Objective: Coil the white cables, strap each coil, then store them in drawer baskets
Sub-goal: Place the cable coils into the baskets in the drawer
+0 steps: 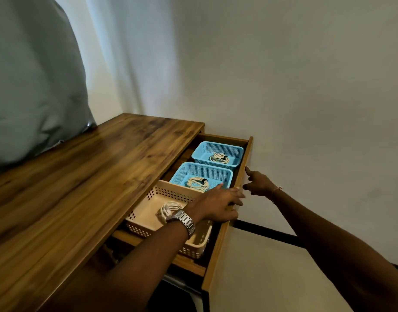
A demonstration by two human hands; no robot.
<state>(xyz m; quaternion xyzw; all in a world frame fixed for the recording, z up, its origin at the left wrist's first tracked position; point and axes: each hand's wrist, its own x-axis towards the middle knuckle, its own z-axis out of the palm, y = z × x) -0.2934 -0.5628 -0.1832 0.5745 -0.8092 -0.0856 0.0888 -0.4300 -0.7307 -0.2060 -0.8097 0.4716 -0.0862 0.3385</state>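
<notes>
The wooden drawer (229, 235) stands pulled out from under the desk. It holds three baskets in a row. A far blue basket (216, 144) and a middle blue basket (182, 174) each contain a coiled white cable (219, 157) (196, 183) bound with a dark strap. The near cream basket (146, 213) contains another white coil (168, 209), partly hidden by my wrist. My left hand (218, 206) rests across the top edge of the drawer front, fingers spread and fairly straight. My right hand (258, 182) touches the outer face of the drawer front with a straight index finger and the thumb.
The wooden desk top (92, 176) stretches to the left, with a large grey-green cushion (31, 86) leaning at its back left. A pale wall (306, 86) with a black floor strip (267, 233) sits close behind the drawer front.
</notes>
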